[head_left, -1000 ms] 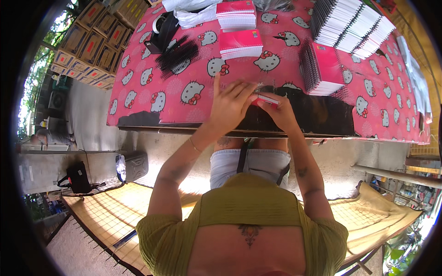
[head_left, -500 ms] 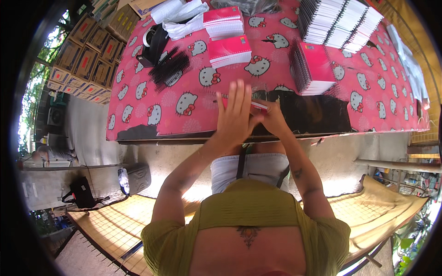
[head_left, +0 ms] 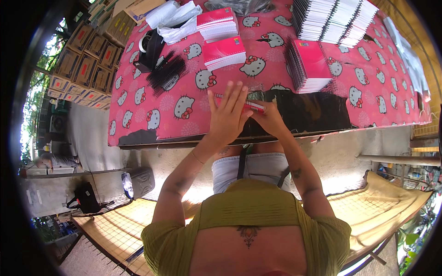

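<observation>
At the table's near edge a small pink notebook (head_left: 254, 106) is mostly hidden beneath my hands. My left hand (head_left: 228, 115) lies over it with fingers stretched out and close together, thumb toward the right. Wrapped round the notebook's right end, my right hand (head_left: 270, 118) is closed, its fingertips partly hidden. Beyond them is a stack of pink notebooks (head_left: 224, 53), with another pink stack (head_left: 216, 24) behind it. A heap of black spiral binding coils (head_left: 166, 73) lies to the left, beside a black tape dispenser (head_left: 149, 51).
A pink cat-print cover (head_left: 177, 131) spreads over the table, with a torn black patch (head_left: 313, 112) at the front. To the right stand a spiral-bound pink stack (head_left: 316, 60) and tall rows of white-paged notebooks (head_left: 334, 20). Cardboard boxes (head_left: 85, 66) are piled at left.
The view has shifted slightly. My left hand has slid a little left along the notebook, and more of its pink edge shows by my right hand. The right hand keeps its hold.
</observation>
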### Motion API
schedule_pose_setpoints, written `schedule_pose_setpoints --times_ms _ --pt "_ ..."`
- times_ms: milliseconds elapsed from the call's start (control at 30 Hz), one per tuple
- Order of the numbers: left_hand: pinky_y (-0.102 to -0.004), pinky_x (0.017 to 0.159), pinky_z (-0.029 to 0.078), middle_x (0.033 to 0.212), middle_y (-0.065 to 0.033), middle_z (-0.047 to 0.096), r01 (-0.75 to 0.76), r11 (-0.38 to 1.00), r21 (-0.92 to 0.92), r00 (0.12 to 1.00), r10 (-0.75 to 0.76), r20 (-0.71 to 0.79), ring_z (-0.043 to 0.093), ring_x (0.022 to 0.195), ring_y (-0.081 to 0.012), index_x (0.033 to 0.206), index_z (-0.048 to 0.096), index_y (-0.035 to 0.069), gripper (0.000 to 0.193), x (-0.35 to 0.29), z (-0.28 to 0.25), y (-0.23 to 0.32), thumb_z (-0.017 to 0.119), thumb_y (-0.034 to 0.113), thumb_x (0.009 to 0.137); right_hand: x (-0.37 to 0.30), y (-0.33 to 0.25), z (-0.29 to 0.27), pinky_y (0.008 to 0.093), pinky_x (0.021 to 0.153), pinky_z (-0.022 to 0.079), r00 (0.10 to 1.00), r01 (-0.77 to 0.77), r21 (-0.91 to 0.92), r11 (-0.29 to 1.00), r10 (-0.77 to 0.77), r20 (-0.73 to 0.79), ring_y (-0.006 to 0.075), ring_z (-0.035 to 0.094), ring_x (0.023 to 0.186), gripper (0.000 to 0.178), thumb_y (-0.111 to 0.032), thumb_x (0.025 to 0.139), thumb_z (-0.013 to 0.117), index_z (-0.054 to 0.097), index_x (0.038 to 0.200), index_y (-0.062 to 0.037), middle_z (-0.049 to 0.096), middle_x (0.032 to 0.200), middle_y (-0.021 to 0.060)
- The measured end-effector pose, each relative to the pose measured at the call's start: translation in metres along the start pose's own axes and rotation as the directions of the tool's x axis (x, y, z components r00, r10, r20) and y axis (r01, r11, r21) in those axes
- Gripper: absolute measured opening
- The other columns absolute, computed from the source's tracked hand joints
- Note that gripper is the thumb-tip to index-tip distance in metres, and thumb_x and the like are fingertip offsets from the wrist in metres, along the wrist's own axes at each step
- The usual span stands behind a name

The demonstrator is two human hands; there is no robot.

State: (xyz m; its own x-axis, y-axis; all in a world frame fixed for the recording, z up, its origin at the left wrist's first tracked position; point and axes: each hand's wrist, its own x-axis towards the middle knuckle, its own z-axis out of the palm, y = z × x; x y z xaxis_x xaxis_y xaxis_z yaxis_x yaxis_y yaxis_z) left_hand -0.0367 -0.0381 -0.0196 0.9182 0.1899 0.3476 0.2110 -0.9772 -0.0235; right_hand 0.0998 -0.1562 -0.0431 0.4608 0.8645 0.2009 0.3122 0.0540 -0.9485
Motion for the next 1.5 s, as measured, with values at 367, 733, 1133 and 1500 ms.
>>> schedule_pose_setpoints --times_ms 367,733,1133,1500 --pt "-0.0693 0.112 0.004 0.157 -0.0278 0.025 -0.004 0.991 -0.131 1.0 0.003 -0.013 0.019 0.149 -0.043 0.15 0.029 -0.006 0.085 -0.002 0.005 0.019 0.029 0.062 0.099 -0.003 -0.001 0.0 0.0354 0.073 0.053 0.996 -0.092 -0.013 0.996 0.092 0.016 0.0271 0.072 0.082 0.029 -0.009 0.088 0.066 0.067 0.116 -0.0012 0.072 0.092 0.0197" --pt "-0.0695 0.111 0.008 0.158 -0.0226 0.028 -0.052 0.991 -0.124 0.998 0.046 -0.051 0.024 0.148 -0.0389 0.15 0.032 -0.004 0.084 -0.028 0.017 0.03 0.036 0.061 0.096 0.002 -0.003 0.001 0.0368 0.074 0.053 1.0 0.014 -0.017 1.0 -0.014 -0.025 0.0316 0.072 0.086 0.03 -0.003 0.084 0.066 0.067 0.114 -0.0001 0.071 0.093 0.0204" --pt "-0.0649 0.115 0.004 0.121 -0.0047 0.064 -0.088 0.946 -0.312 0.978 0.022 -0.208 0.055 0.126 -0.0248 0.123 0.063 0.008 0.033 0.018 -0.016 -0.001 0.062 0.026 0.094 0.001 -0.018 -0.011 0.033 0.074 0.052 0.998 -0.026 -0.102 0.994 0.033 0.062 0.024 0.069 0.083 0.035 -0.009 0.085 0.072 0.066 0.118 0.0003 0.072 0.097 0.017" --pt "-0.0644 0.115 0.013 0.098 0.002 0.066 -0.162 0.917 -0.364 0.956 0.054 -0.288 0.062 0.102 -0.0179 0.101 0.067 0.014 0.014 0.023 -0.011 -0.006 0.071 0.016 0.087 0.0 -0.044 -0.069 0.0291 0.07 0.05 0.988 0.053 -0.241 0.969 -0.016 0.151 0.0145 0.065 0.076 0.017 -0.005 0.085 0.073 0.072 0.101 -0.0004 0.071 0.086 0.0088"
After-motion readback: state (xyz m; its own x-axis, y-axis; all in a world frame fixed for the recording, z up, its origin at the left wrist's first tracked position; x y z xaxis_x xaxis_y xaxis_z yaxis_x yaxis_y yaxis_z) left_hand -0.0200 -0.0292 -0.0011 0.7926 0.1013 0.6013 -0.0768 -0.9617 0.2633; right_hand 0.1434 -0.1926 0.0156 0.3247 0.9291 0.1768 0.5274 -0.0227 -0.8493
